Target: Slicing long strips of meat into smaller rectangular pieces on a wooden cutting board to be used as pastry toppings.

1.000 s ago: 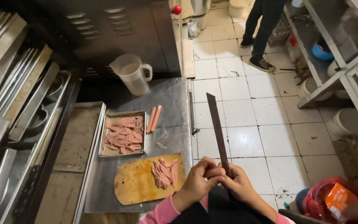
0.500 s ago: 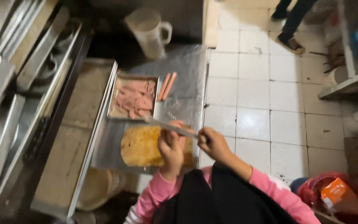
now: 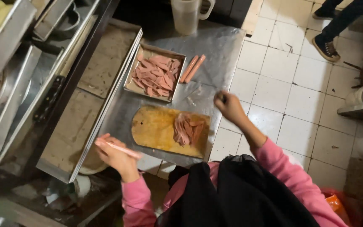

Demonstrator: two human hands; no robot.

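Head view: two hands either side of a wooden cutting board [image 3: 156, 128] bearing sliced sausage [image 3: 187, 129].

Left hand [image 3: 116, 154], left of the board, grasps a thin pink strip [image 3: 120, 148]. Right hand [image 3: 229, 106], at the board's upper right, is clenched; its contents are indistinct. Beyond the board: a tray of slices [image 3: 155, 72].

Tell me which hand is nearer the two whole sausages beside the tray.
Right. The right hand is just below and right of the whole sausages; the left hand is far off, past the cutting board's left end.
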